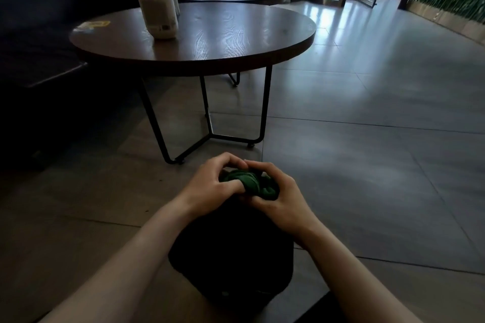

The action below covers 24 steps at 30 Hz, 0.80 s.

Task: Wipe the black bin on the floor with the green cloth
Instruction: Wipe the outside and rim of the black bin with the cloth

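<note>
Low in the middle of the frame, the left hand (214, 185) and right hand (279, 198) both clench their fingers around the bunched green cloth (252, 184), held just above the far edge of the black bin (231, 257) on the floor. Behind, a white pump bottle (157, 5) stands on the round surface (210, 42) at upper left.

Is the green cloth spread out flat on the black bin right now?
No, the green cloth is bunched into a ball held between the left hand and right hand, above the black bin.
</note>
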Each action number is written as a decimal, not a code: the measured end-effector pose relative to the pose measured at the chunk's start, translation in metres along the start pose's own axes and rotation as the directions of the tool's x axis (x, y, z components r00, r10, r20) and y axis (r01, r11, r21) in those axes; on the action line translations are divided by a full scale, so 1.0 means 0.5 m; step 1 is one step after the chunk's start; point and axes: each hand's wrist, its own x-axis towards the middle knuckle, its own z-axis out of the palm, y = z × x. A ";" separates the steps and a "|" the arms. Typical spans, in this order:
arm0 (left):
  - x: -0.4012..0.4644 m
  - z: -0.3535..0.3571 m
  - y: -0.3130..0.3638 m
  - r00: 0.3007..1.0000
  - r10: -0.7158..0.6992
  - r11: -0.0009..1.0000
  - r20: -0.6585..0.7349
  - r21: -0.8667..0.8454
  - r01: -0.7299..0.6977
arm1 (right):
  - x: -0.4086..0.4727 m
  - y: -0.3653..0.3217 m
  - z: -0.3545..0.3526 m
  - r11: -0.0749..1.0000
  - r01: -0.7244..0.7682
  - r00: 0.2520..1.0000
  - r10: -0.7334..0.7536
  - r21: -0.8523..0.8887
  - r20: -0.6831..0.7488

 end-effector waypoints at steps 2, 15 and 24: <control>-0.020 0.004 -0.012 0.997 0.049 0.998 0.063 0.033 -0.051 | -0.015 0.019 0.004 0.999 0.003 0.996 -0.006 -0.033 -0.086; -0.182 -0.027 -0.323 0.971 -0.116 0.639 0.208 0.764 -0.087 | -0.139 0.173 -0.049 0.816 -0.459 0.819 0.237 -0.351 -0.522; -0.171 -0.005 -0.370 0.993 -0.109 0.844 0.055 0.533 0.063 | -0.121 0.204 -0.009 0.859 -0.487 0.800 0.366 -0.159 -0.475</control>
